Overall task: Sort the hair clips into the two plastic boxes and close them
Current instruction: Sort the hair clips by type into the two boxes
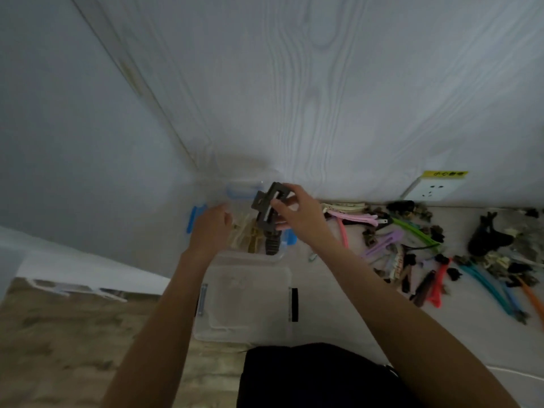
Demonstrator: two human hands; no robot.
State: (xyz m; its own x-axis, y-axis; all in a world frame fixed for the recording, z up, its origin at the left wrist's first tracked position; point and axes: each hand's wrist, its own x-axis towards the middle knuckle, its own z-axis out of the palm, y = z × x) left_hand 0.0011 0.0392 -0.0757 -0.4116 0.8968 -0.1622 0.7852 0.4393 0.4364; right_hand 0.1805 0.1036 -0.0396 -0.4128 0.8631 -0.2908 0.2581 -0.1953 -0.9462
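Note:
My right hand pinches a dark grey claw clip above a clear plastic box with blue latches in the corner by the wall. Cream, yellow and dark clips lie inside that box. My left hand rests on the box's left side, fingers hidden behind its edge. A second clear plastic box, with a black latch on its right side, stands nearer to me and looks empty. A loose spread of hair clips in pink, purple, green, teal, red and black lies on the floor to the right.
A white wood-grain wall rises just behind the boxes, with a wall socket low at the right. A clear lid lies at the left on a beige patterned rug. My dark-clothed knee is at the bottom.

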